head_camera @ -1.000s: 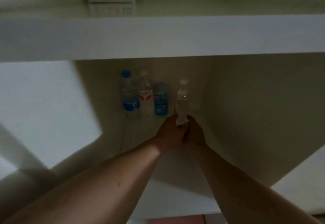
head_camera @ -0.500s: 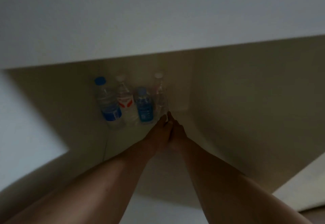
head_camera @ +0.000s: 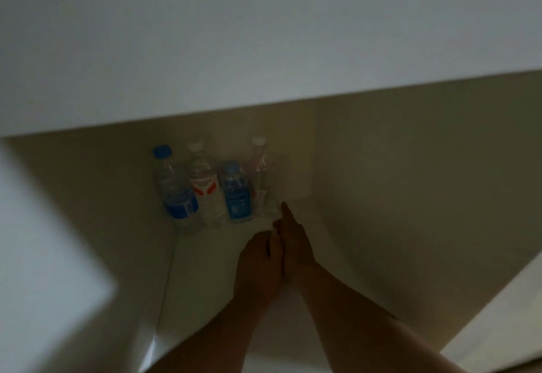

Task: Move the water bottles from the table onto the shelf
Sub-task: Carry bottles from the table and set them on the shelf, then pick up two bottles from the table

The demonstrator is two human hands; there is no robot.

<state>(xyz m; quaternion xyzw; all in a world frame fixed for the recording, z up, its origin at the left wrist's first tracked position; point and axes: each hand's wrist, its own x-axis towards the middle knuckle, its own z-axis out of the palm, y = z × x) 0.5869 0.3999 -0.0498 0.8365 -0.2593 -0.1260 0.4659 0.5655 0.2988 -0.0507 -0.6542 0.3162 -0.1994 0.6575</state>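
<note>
At the back of the shelf (head_camera: pixel 211 258), four bottles are seen standing in a close row: a blue-capped bottle (head_camera: pixel 173 188), a red-labelled bottle (head_camera: pixel 205 189), a short blue bottle (head_camera: pixel 237 193) and, at the right end, a clear bottle (head_camera: pixel 262 179). All are set upright, long axes vertical, caps pointed up toward the board (head_camera: pixel 264 50) overhead. Just in front of the row the left hand (head_camera: pixel 258 261) and right hand (head_camera: pixel 294 251) are held side by side, touching, with nothing gripped. One right finger is stretched toward the foot of the clear bottle, and contact cannot be made out in the dim light. A knock is judged the main risk: if that bottle were nudged at its base, it could be toppled into its neighbours.
</note>
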